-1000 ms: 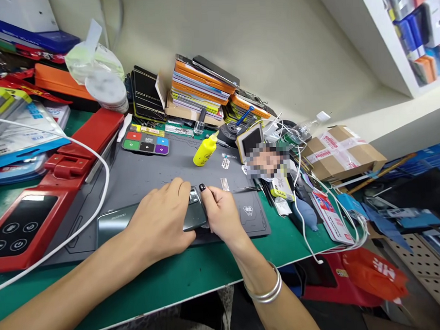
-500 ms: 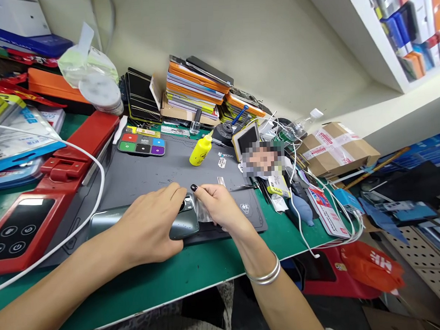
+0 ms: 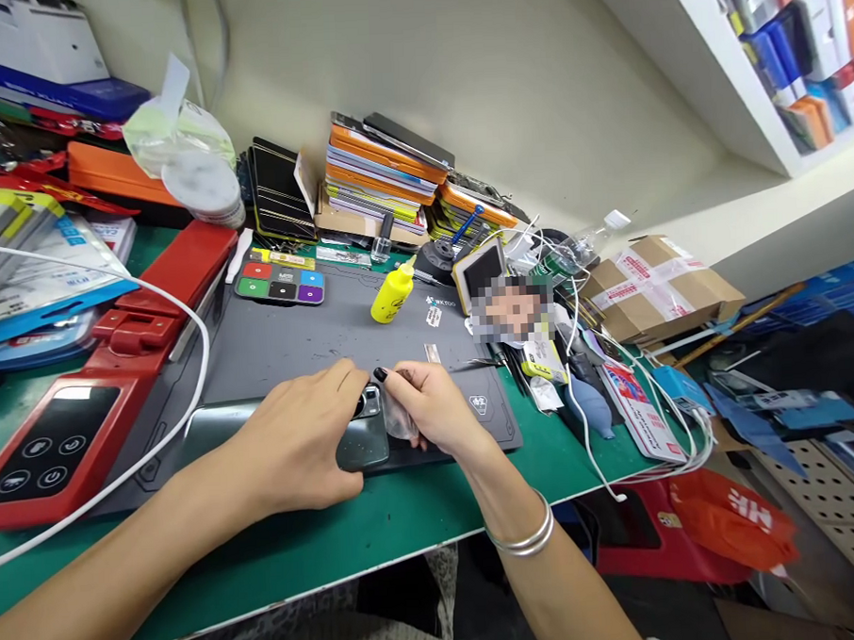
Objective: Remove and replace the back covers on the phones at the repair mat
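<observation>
A grey-green phone (image 3: 365, 441) lies back up on the grey work mat (image 3: 293, 340), its camera end to the right. My left hand (image 3: 297, 439) lies over the phone's middle and holds it down, fingers curled over its top edge. Just right of the camera end, my right hand (image 3: 431, 409) pinches a thin clear film (image 3: 401, 417) between thumb and fingers. A silver bangle sits on my right wrist.
A yellow squeeze bottle (image 3: 392, 295) stands on the mat's far side beside a colour-buttoned tray (image 3: 282, 281). A red device (image 3: 84, 410) with a white cable (image 3: 186, 312) lies at left. Stacked phone cases (image 3: 385, 180), tangled cables and a cardboard box (image 3: 656, 286) crowd the back and right.
My right hand has shifted slightly along the phone's camera end, the clear film now showing in its fingers. My left hand stays pressed on the phone. The camera view drifted a little.
</observation>
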`<state>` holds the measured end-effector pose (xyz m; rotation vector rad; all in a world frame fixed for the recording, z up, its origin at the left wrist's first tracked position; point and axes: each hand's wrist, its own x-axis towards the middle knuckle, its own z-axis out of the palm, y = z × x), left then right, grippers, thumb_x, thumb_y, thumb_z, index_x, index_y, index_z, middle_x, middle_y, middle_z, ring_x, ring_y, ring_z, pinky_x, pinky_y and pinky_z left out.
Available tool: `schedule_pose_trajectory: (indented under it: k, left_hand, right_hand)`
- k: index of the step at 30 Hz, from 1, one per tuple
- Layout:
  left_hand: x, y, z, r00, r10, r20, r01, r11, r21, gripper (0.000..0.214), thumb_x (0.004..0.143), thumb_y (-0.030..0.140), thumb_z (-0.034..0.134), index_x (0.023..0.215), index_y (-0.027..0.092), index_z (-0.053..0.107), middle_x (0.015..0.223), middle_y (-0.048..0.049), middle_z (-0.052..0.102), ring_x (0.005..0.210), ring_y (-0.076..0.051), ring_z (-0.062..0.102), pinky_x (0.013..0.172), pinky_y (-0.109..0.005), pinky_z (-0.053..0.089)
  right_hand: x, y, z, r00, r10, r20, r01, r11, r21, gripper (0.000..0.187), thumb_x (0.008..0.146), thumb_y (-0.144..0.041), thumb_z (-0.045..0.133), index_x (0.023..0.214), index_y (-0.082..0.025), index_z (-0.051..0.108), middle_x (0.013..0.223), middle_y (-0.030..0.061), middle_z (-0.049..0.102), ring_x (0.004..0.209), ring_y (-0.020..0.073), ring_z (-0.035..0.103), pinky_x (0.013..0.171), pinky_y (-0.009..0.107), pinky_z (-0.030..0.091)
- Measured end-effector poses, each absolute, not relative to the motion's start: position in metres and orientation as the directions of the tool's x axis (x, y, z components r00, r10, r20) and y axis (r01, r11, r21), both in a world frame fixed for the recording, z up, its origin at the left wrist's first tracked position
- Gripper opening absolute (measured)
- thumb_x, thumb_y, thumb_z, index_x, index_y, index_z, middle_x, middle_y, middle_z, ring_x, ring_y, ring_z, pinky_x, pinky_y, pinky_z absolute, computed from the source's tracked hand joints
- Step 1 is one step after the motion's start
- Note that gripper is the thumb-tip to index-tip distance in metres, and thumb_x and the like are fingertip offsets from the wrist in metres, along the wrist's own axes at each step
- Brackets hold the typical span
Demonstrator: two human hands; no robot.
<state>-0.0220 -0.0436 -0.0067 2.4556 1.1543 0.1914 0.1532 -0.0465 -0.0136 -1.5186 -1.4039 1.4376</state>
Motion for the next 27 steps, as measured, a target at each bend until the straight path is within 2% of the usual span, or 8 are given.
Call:
schedule_pose_trajectory:
  k: [3, 5, 13, 21, 23, 27]
  left_hand:
    - [-0.021, -0.044, -0.007, 0.643, 0.765, -0.031, 0.706, -0.576, 0.412, 0.037, 0.059, 0.030, 0.052, 0.094, 0.022, 0.046, 0.090, -0.0041, 0.055, 0.079, -0.024, 0.058, 0.055, -0.033, 0.037]
    - [-0.020, -0.044, -0.006, 0.638, 0.769, -0.028, 0.708, -0.573, 0.413, 0.036, 0.060, 0.030, 0.051, 0.094, 0.021, 0.047, 0.091, -0.0043, 0.055, 0.080, -0.025, 0.058, 0.055, -0.034, 0.038]
    - [-0.018, -0.038, -0.002, 0.564, 0.826, -0.015, 0.736, -0.495, 0.462, 0.052, 0.061, 0.034, 0.052, 0.111, 0.020, 0.045, 0.103, -0.0053, 0.056, 0.086, -0.025, 0.059, 0.064, -0.036, 0.043]
    - [-0.012, -0.034, -0.003, 0.511, 0.859, -0.005, 0.778, -0.460, 0.427, 0.048, 0.062, 0.034, 0.051, 0.107, 0.018, 0.048, 0.102, -0.0071, 0.056, 0.085, -0.027, 0.060, 0.060, -0.035, 0.041]
    - [-0.011, -0.033, -0.004, 0.497, 0.868, -0.006, 0.785, -0.446, 0.430, 0.049, 0.062, 0.034, 0.052, 0.108, 0.018, 0.049, 0.103, -0.0076, 0.056, 0.088, -0.028, 0.060, 0.061, -0.036, 0.042]
    - [-0.014, -0.027, -0.001, 0.408, 0.912, 0.033, 0.779, -0.367, 0.508, 0.060, 0.063, 0.037, 0.057, 0.120, 0.020, 0.046, 0.111, -0.0072, 0.056, 0.096, -0.029, 0.059, 0.067, -0.038, 0.046]
  right_hand:
    - [0.152, -0.051, -0.015, -0.105, 0.964, -0.242, 0.304, -0.201, -0.931, 0.036, 0.086, -0.039, 0.051, 0.058, -0.020, 0.040, 0.035, -0.0115, 0.039, 0.023, 0.0033, 0.032, 0.024, 0.013, 0.023]
    - [0.151, -0.052, -0.016, -0.094, 0.971, -0.220, 0.320, -0.180, -0.930, 0.037, 0.088, -0.040, 0.049, 0.057, -0.021, 0.039, 0.035, -0.0110, 0.040, 0.023, 0.0040, 0.034, 0.024, 0.013, 0.023]
    - [0.148, -0.054, -0.014, -0.050, 0.969, -0.241, 0.389, -0.203, -0.899, 0.039, 0.091, -0.041, 0.043, 0.059, -0.021, 0.039, 0.033, -0.0101, 0.040, 0.022, 0.0050, 0.036, 0.025, 0.014, 0.022]
    - [0.139, -0.071, -0.021, 0.158, 0.986, -0.051, 0.491, -0.124, -0.862, 0.042, 0.092, -0.043, 0.043, 0.057, -0.022, 0.033, 0.036, -0.0089, 0.037, 0.026, 0.0068, 0.042, 0.027, 0.016, 0.026]
    - [0.140, -0.071, -0.018, 0.139, 0.990, -0.033, 0.545, -0.104, -0.832, 0.042, 0.092, -0.042, 0.044, 0.057, -0.022, 0.032, 0.036, -0.0086, 0.038, 0.027, 0.0070, 0.042, 0.029, 0.016, 0.027]
    - [0.154, -0.062, -0.001, -0.025, 0.988, -0.153, 0.539, -0.115, -0.834, 0.040, 0.091, -0.042, 0.044, 0.058, -0.021, 0.036, 0.037, -0.0087, 0.040, 0.025, 0.0074, 0.040, 0.027, 0.017, 0.025]
